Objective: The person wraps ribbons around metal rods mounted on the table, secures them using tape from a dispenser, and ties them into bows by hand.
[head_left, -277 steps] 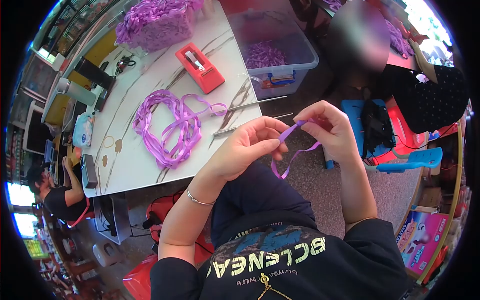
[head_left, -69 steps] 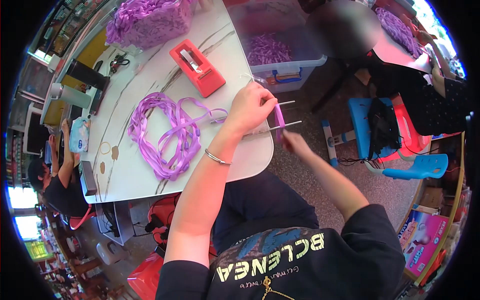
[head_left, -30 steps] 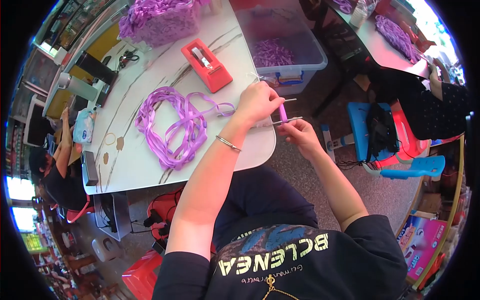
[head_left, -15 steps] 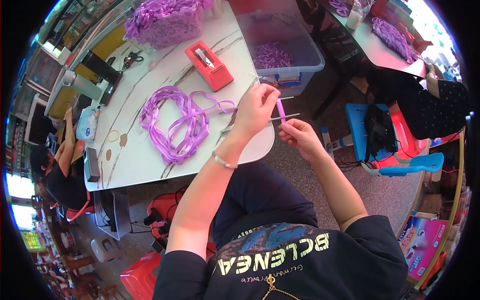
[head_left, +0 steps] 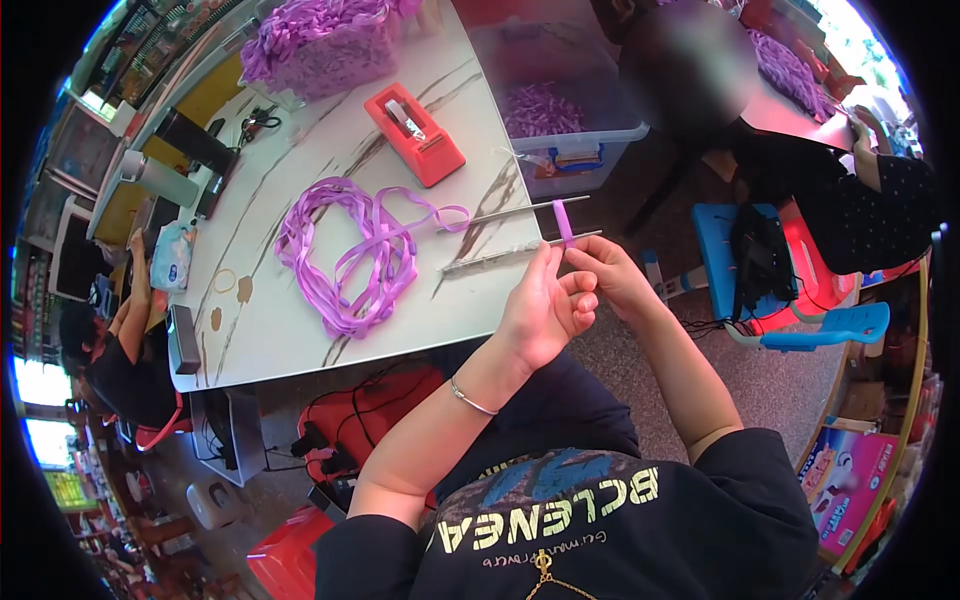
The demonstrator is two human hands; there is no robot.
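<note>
Two thin metal rods [head_left: 505, 211] extend past the table's right edge, and a short purple ribbon band [head_left: 562, 222] spans them near their tips. My right hand [head_left: 612, 277] is closed in a pinch on the band's lower end. Just beside it, my left hand [head_left: 548, 312] is below the lower rod, its fingers curled and its upper fingertips close to the band; what they hold is hidden. A looped bundle of purple ribbon [head_left: 350, 262] lies on the white table [head_left: 245, 340], with one strand reaching the upper rod.
A red tape dispenser [head_left: 416, 136] stands behind the ribbon bundle. Farther back is a bin heaped with purple ribbons [head_left: 325, 50]. A clear tub [head_left: 590, 140] sits beyond the right table edge. Blue chair [head_left: 722, 255] to the right; people sit at both sides.
My left hand has come down from the upper rod to beneath the lower rod, turning its palm up. The band stays across the rods, with my right hand still at its lower end.
</note>
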